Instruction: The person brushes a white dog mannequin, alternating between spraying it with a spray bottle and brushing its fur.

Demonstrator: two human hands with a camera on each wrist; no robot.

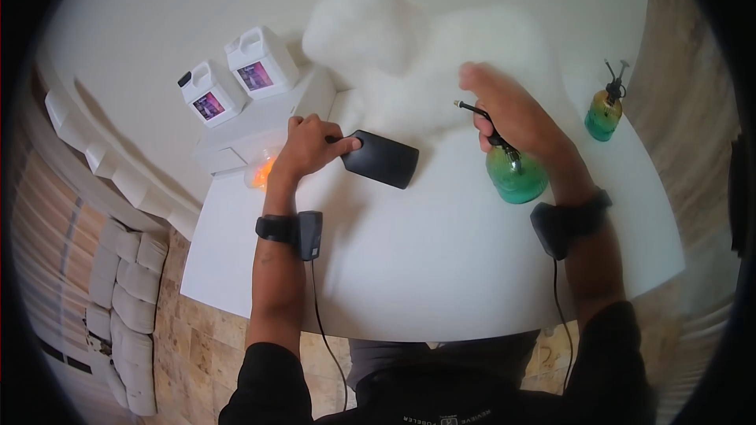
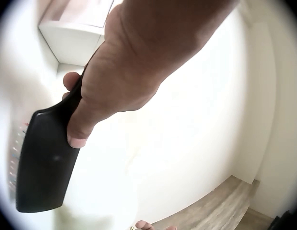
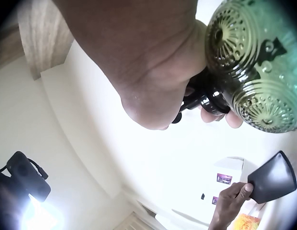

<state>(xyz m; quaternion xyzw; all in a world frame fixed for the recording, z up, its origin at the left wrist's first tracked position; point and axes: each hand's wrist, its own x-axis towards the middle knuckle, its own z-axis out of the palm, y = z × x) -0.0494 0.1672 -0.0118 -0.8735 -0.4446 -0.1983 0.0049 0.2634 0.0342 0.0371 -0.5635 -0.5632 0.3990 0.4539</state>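
Note:
My left hand (image 1: pixel 309 145) grips the handle of a black paddle brush (image 1: pixel 383 161), its broad smooth back turned up. In the left wrist view the thumb presses on the brush's back (image 2: pixel 45 160), and a few pins (image 2: pixel 15 158) with coloured tips show along its edge. My right hand (image 1: pixel 516 114) holds a green-and-yellow patterned glass spray bottle (image 1: pixel 516 179) by its black pump top, nozzle pointing left. Beyond both hands is a large white fluffy dog-shaped form (image 1: pixel 480 51), its rounded head (image 1: pixel 358 27) at the left. Its fine details are blurred.
Two white jugs (image 1: pixel 260 63) with purple labels stand on a white box (image 1: pixel 311 106) at the back left. An orange item in a clear container (image 1: pixel 261 171) sits beside my left wrist. Another spray bottle (image 1: pixel 605 114) stands near the right edge of the white table (image 1: pixel 441 267).

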